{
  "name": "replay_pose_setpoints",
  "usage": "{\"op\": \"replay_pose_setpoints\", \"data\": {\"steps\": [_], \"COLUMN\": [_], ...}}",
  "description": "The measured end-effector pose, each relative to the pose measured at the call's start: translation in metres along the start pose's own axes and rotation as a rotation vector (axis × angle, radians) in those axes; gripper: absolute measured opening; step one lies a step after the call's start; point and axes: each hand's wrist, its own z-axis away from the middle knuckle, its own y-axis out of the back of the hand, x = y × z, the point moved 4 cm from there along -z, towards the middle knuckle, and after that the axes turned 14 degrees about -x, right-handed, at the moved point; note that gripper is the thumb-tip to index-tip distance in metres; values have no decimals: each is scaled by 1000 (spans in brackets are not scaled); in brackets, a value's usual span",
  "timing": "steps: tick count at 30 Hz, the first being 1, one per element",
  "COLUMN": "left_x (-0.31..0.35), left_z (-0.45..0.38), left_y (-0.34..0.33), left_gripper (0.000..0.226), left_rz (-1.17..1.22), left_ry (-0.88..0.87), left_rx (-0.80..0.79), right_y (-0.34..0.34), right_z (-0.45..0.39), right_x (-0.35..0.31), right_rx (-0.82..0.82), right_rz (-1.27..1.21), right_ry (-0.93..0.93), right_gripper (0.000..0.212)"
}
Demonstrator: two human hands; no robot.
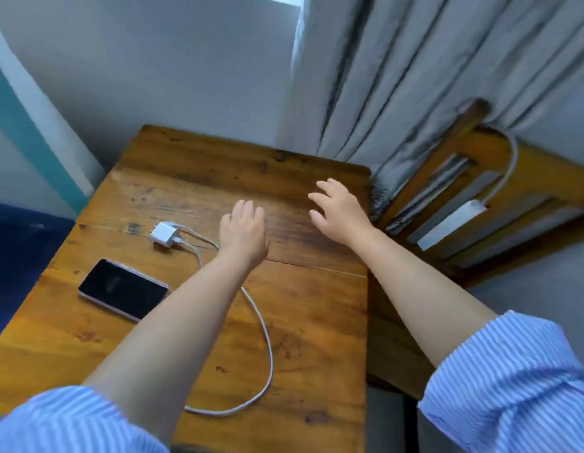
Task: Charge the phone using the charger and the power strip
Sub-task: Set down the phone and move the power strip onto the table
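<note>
A black-screened phone lies flat on the left part of the wooden table. Beyond it sits a small white charger, and its white cable loops toward the table's near edge. A white power strip rests on the slatted seat of a wooden chair to the right. My left hand hovers open over the table, just right of the charger. My right hand is open with fingers spread near the table's far right corner. Both hands hold nothing.
Grey curtains hang behind the table and chair, brushing the table's far right corner. A grey wall stands behind the table. The power strip's own cord arcs up over the chair frame. Dark blue flooring lies left of the table.
</note>
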Motion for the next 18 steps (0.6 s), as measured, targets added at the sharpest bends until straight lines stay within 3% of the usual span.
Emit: {"op": "replay_pose_setpoints", "data": {"steps": [11,18], "left_x": [235,345], "left_z": [-60,-89], "left_y": [61,48], "left_gripper": [41,42], "left_rz": [8,93], "left_ry": [-269,-266], "left_rx": [78,-22], "right_y": [126,144], "right_z": [117,137], "right_x": [243,349], "right_rx": [273,276], "right_rz": [-91,-76], "right_ry": [-327,-382], "right_gripper": [32,34]}}
